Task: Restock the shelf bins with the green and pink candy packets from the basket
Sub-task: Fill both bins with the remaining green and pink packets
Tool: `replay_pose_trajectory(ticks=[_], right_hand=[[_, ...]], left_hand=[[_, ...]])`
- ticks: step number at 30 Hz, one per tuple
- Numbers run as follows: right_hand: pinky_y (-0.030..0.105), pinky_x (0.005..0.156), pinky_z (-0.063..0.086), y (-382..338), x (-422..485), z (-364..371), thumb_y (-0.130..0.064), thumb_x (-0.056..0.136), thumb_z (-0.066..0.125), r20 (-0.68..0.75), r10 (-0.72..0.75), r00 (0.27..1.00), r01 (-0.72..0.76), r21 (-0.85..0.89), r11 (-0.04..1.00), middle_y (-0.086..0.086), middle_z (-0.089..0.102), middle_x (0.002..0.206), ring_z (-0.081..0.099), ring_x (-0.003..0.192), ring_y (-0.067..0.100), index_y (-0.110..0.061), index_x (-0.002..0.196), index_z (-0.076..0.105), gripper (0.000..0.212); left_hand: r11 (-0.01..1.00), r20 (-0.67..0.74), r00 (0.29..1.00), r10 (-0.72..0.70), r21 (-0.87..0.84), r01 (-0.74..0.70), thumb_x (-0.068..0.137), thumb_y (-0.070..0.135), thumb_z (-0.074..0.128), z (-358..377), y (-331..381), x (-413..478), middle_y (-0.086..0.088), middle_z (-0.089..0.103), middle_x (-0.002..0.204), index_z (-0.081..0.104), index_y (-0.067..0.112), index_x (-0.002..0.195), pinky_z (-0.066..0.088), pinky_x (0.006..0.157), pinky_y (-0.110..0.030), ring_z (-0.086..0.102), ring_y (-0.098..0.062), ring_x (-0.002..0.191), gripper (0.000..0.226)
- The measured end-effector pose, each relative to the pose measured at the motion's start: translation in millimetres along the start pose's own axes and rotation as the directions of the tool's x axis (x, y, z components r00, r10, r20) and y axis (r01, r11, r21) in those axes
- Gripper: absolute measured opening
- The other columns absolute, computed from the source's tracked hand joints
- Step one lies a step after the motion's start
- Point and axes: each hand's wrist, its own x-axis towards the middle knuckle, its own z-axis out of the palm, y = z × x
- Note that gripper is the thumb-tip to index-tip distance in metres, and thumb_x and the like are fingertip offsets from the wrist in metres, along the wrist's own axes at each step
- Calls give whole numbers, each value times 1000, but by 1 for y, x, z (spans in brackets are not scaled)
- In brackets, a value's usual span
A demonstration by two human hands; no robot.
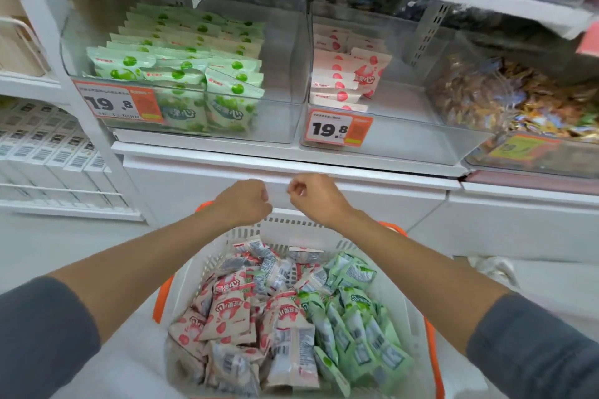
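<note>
Shelf bins [282,74] far off hold green candy packets [181,55] left, pink candy packets [346,74] right; nearer, the left hand [243,202] and right hand [316,196] hover fisted, empty, over the basket [285,220]

The basket [393,272] at 6 o'clock is white, with orange handles [161,298]. Its pink packets [227,311] are pale pink with red fruit prints and grey barcoded backs; its green packets [353,321], toward 5 o'clock, are mint with darker green spots. At 11 o'clock the shelved green packets [181,52] show green balls on pale mint. At 1 o'clock the shelved pink packets [350,74] are white-pink with red spots. The price tags [338,128] are orange and white with black numerals. The sleeves [42,343] are dark grey.
</note>
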Motion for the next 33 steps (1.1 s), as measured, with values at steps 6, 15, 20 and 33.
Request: replay_pose_trajectory(ticks=[6,15,20,33], right_hand=[[37,99,47,153,-48,59,-8,90,50,226,563,795,-503,-273,820,10,56,129,56,118,27,-10,131,52,41],[41,104,38,223,-105,119,-15,87,61,149,567,810,-477,-397,785,8,44,137,44,125,28,-22,141,37,60],[36,97,36,207,-93,107,-13,92,51,82,451,889,-369,-456,810,5,56,112,50,108,24,-19,113,53,21],[38,79,57,-26,-19,-25,-26,104,40,81,259,963,-233,734,637,7,67,86,66,73,26,-7,91,67,36]], left_hand=[[989,126,992,-6,149,-13,93,25,57,30,-10,7,-3,60,115,62,15,107,48,91,-36,59,-22,101,18],[995,127,992,-26,103,13,90,21,58,37,-20,10,10,54,87,60,22,93,42,58,-25,55,-7,65,3],[996,145,989,-33,90,20,88,20,58,41,-19,2,9,62,84,62,24,89,44,57,-24,60,-9,62,6],[662,222,974,54,-738,131,89,66,45,1,25,-22,-1,64,125,53,19,130,50,96,-35,60,-17,114,63]])
